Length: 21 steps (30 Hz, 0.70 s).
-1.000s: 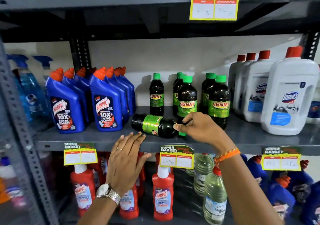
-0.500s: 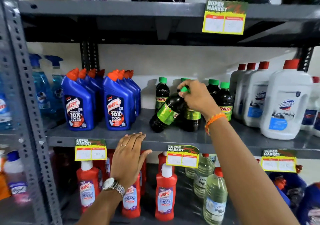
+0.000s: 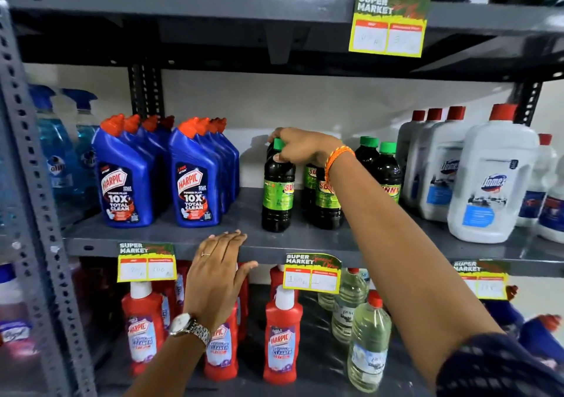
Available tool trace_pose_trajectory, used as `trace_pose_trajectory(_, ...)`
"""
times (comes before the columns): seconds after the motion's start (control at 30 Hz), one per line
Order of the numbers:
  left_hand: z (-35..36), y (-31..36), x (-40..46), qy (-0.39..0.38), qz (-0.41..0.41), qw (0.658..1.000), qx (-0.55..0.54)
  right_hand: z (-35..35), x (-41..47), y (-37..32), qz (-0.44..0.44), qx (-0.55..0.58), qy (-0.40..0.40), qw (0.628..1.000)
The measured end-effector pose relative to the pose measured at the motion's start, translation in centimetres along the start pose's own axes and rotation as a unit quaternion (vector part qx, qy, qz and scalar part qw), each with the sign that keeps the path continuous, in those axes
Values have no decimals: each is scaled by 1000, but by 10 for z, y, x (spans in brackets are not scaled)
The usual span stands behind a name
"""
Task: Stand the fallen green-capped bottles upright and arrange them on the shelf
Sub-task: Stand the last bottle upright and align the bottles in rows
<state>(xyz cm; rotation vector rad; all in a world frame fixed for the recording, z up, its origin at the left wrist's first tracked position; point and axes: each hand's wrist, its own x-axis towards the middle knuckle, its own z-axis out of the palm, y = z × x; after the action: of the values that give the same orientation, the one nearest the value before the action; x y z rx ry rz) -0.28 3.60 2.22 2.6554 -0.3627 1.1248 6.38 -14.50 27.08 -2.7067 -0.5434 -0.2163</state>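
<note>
Fingers of the right hand are closed around the neck and green cap of a dark bottle, which stands upright at centre frame on the grey shelf, just left of other green-capped bottles. Lower centre, the left hand lies flat and open against the shelf's front edge, holding nothing.

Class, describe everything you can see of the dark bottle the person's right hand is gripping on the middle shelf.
The bottle is dark, glossy plastic with a green cap and a green label with red and yellow lettering partly turned away. It stands upright on the grey middle shelf, left of the other green-capped bottles. The right hand grips its neck and cap from above.
</note>
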Motion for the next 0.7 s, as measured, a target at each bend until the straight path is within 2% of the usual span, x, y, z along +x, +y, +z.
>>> trace_pose_trajectory(0.13,0,0,-1,-3,-1,1000,-10,-1,-3,6,-2,43,-6,999)
trace_pose_trajectory(0.23,-1,1,-3,-3,2,1000,-18,4,-2,9,0,14,25,1000)
trace_pose_trajectory(0.53,-6,1,-1,0,-11,999,-45,36,1,12,10,-90,220,971)
trace_pose_trajectory(0.63,-15,6,0,-10,-15,1000,-23,39,-18,22,10,-27,238,971)
trace_pose_trajectory(0.7,-23,10,6,-16,-31,999,-21,42,-44,46,30,36,296,954)
